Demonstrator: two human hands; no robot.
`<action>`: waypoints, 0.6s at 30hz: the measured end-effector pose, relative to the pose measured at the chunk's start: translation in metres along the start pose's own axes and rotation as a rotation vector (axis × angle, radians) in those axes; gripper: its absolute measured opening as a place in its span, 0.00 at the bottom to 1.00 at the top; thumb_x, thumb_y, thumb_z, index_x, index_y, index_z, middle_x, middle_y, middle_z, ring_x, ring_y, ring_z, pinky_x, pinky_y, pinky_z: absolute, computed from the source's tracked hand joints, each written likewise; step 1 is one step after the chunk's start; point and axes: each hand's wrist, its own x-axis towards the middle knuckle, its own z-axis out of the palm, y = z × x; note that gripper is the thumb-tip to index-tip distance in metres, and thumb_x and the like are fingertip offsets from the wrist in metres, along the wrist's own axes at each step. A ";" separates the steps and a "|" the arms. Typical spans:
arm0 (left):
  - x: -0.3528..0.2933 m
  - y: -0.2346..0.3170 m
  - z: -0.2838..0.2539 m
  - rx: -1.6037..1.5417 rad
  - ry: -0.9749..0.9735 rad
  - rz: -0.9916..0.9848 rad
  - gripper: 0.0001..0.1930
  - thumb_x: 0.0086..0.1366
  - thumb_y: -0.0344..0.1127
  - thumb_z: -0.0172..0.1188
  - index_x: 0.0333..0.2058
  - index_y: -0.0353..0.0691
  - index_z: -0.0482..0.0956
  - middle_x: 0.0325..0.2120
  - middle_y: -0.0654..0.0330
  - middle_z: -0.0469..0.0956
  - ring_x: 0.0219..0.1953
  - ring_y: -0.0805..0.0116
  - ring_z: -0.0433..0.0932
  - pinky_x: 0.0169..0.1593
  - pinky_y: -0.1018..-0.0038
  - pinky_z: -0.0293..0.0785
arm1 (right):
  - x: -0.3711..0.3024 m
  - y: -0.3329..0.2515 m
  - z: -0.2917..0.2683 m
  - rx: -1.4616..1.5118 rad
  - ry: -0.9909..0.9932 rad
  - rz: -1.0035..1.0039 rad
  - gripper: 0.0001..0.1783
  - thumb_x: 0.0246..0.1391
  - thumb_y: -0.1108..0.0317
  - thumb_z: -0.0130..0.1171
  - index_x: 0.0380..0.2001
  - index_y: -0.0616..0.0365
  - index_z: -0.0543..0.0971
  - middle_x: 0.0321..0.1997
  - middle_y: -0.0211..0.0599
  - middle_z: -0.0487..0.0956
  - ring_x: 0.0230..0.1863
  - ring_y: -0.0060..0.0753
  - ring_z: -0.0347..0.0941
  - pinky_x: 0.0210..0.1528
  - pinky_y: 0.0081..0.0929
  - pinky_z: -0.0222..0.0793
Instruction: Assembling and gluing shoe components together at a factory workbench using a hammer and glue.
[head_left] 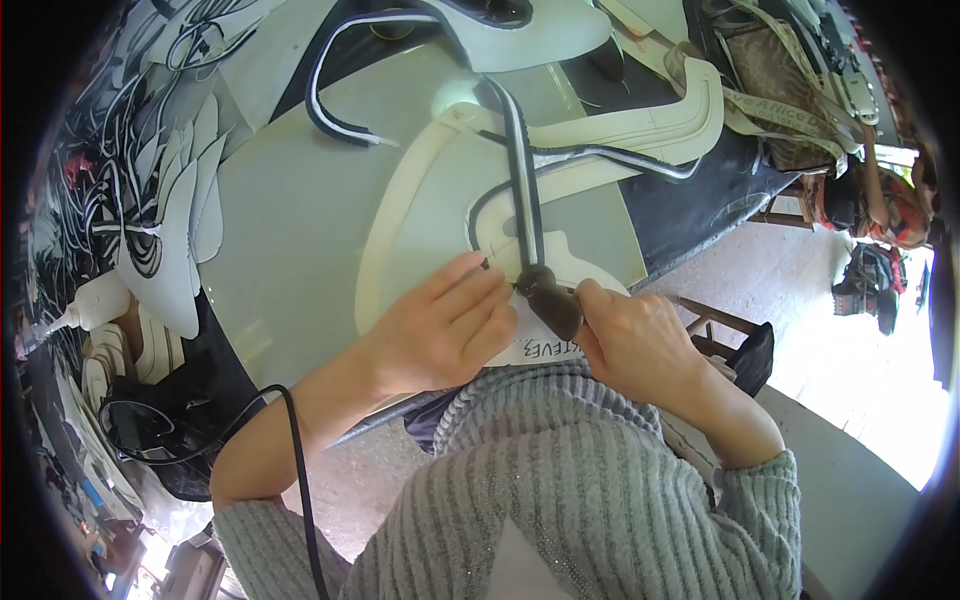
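Note:
My left hand is closed near the table's front edge, thumb and forefinger pinched at a dark-and-white edging strip. This strip curves round the end of a flat cream piece. Facing it, my right hand has curled fingers, close beside the dark rounded end of a metal tube. That end hides what lies between my right fingertips. A pale flat cut piece lies between and beyond my hands, partly covered by the tube.
A long cream curved strip lies on the grey-green board. Pale cut pieces and dark strips crowd the left, beside a white squeeze bottle. A black cable passes my left forearm. A patterned bag sits at the far right.

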 end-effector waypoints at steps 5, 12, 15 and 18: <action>-0.003 0.003 0.001 -0.038 -0.018 -0.056 0.14 0.54 0.25 0.67 0.39 0.33 0.74 0.34 0.58 0.81 0.43 0.61 0.81 0.54 0.58 0.75 | -0.003 0.002 -0.005 0.074 0.144 -0.053 0.16 0.60 0.60 0.54 0.29 0.62 0.66 0.18 0.44 0.75 0.19 0.50 0.74 0.23 0.41 0.70; -0.002 0.024 0.013 -0.168 0.049 -0.338 0.23 0.55 0.22 0.66 0.49 0.34 0.68 0.38 0.55 0.80 0.42 0.59 0.79 0.55 0.61 0.74 | 0.002 0.025 0.000 0.403 0.379 0.033 0.09 0.58 0.69 0.55 0.37 0.65 0.72 0.20 0.45 0.74 0.22 0.52 0.74 0.24 0.40 0.67; 0.012 0.050 0.032 -0.109 0.174 -0.699 0.25 0.57 0.22 0.64 0.52 0.33 0.64 0.41 0.51 0.78 0.45 0.58 0.79 0.55 0.64 0.72 | -0.003 0.021 -0.008 0.705 0.388 0.208 0.12 0.61 0.72 0.52 0.46 0.65 0.73 0.21 0.45 0.75 0.23 0.47 0.74 0.28 0.36 0.68; 0.027 0.058 0.039 -0.299 0.363 -0.814 0.26 0.59 0.23 0.62 0.54 0.31 0.63 0.45 0.47 0.78 0.50 0.56 0.77 0.56 0.66 0.71 | 0.003 0.028 0.012 0.734 0.326 0.114 0.10 0.61 0.70 0.52 0.39 0.67 0.73 0.23 0.49 0.75 0.27 0.51 0.75 0.31 0.39 0.69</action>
